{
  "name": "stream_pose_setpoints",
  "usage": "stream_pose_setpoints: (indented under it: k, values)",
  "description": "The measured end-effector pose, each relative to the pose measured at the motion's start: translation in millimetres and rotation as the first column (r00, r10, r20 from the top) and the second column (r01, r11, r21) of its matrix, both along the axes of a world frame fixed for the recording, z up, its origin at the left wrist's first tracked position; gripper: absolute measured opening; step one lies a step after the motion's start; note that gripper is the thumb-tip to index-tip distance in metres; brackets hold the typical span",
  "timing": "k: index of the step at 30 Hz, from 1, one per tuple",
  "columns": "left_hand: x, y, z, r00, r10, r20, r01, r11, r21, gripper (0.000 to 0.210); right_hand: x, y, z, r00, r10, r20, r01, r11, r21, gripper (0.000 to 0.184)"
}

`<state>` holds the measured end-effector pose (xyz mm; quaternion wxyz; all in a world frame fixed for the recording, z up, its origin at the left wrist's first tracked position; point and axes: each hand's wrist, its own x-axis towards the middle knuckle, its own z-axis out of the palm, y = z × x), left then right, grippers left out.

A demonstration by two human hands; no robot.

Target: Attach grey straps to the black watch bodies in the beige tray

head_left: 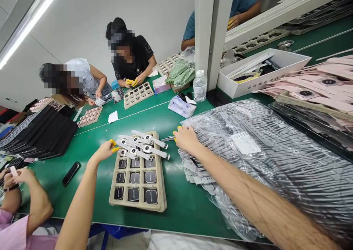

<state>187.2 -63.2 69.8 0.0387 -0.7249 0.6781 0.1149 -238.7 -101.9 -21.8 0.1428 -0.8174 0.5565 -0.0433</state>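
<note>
Yellow finger covers show on both my hands. My left hand [106, 150] is at the left edge of a tan tray [113, 198], thumb and forefinger apart, beside several watches with light grey straps [147, 148] lying across its far end. Square dark watch faces [134, 178] sit in the tray's nearer compartments. To the right of the tray, my right hand [186, 137] pinches a grey watch strap [167, 138] that points left toward the watches. The fingertips are beside a large clear plastic bag of grey straps [264, 147].
A phone [71, 173] lies left of the tray. A tissue pack [182, 106], water bottle [200, 86] and white box [259, 71] stand beyond, near a white post [206, 36]. Pink straps [317, 84] are piled at right. Several co-workers sit around the green table [93, 143].
</note>
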Motion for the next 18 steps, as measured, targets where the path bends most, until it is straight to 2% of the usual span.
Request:
stream_pose_setpoints:
  k: [4,6,8,10,12,15,18]
  values:
    - [-21,20,1.8,0.995,0.036,0.094,-0.020,0.986,-0.167,0.029,-1,-3,3.1,0.998,-0.051,0.048,0.052,0.999,-0.009,0.031]
    - [-46,40,-2.7,0.997,-0.068,0.044,0.074,0.982,-0.171,0.024,-1,-4,6.3,0.994,-0.087,0.069,0.088,0.996,-0.012,0.032]
    - [-82,64,-12.7,0.966,-0.259,-0.025,0.252,0.955,-0.156,0.023,-1,-6,9.2,0.988,-0.117,0.101,0.120,0.993,-0.023,0.031]
    - [-120,85,-26.1,0.914,-0.403,0.043,0.405,0.903,-0.141,0.025,0,-8,10.4,0.970,-0.162,0.181,0.169,0.985,-0.022,0.030]
    - [-152,99,-38.4,0.892,-0.438,0.111,0.450,0.883,-0.135,0.025,1,-9,9.2,0.926,-0.208,0.315,0.217,0.976,0.008,0.026]
    - [-181,102,-46.7,0.842,-0.426,0.330,0.477,0.874,-0.089,0.029,3,-10,4.6,0.782,-0.222,0.582,0.216,0.973,0.080,0.026]
    - [-190,93,-44.4,0.729,-0.476,0.491,0.534,0.845,0.026,0.025,6,-11,0.9,0.510,-0.264,0.819,0.122,0.964,0.234,0.029]
